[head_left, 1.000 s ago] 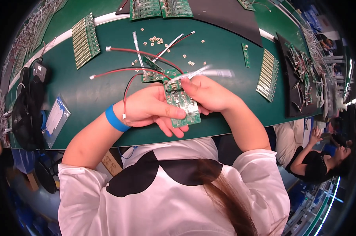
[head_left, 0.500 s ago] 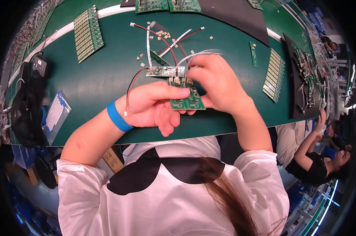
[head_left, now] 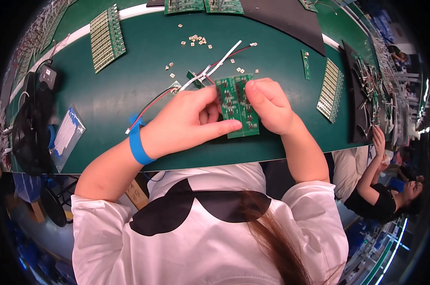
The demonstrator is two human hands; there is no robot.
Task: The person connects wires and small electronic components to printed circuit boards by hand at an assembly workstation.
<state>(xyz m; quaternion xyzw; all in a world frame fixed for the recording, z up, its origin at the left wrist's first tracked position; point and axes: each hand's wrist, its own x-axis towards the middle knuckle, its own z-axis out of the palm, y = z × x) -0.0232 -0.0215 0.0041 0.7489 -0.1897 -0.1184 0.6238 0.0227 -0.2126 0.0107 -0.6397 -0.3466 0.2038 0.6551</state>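
Observation:
A green circuit board (head_left: 235, 111) is held between both my hands above the near part of the table, its face with rows of small dark parts turned up. My left hand (head_left: 188, 116) grips the left side, thumb across the lower part. The right hand (head_left: 274, 107) pinches the upper right edge with its thumb on top. Behind the board lie white flat cables (head_left: 224, 57) crossed with red-and-black wires (head_left: 150, 105). A smaller green board (head_left: 194, 78) shows partly beneath them. My hands hide the rest of the cables. A blue wrist strap (head_left: 137, 143) circles my left wrist.
Small pale connectors (head_left: 196, 40) are scattered beyond my hands. Panels of boards lie at the left (head_left: 106, 40) and right (head_left: 330, 90). A clear bag (head_left: 70, 135) lies at left. On the right, a black sheet (head_left: 360, 95) carries wired boards; another person's hand (head_left: 378, 141) is near it.
The board has been turned over and raised, and my right hand now grips its upper right edge. My left hand has rolled palm down. The cables behind have shifted.

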